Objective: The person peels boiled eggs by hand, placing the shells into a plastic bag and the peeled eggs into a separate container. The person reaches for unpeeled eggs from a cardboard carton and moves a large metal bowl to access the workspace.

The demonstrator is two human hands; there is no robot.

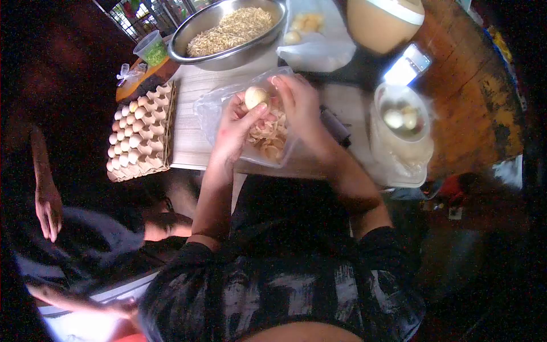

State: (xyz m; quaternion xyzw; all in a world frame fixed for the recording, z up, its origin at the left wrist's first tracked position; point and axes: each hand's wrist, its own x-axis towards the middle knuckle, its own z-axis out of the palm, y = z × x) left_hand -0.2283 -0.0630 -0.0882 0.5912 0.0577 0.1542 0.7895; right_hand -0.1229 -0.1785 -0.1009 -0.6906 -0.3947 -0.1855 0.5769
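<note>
My left hand has its thumb and fingers wrapped round a pale egg, which points upward. Just right of the egg is my right hand, its fingers loosely bent and apart from it. Beneath both hands lies a clear plastic bag holding a heap of broken eggshell. My right palm is turned away from view.
An egg carton with several brown eggs stands left. Behind are a steel basin of straw-like bits, a bag of eggs and a tan container. A phone and bowl of eggs sit right. Another person's hand hangs left.
</note>
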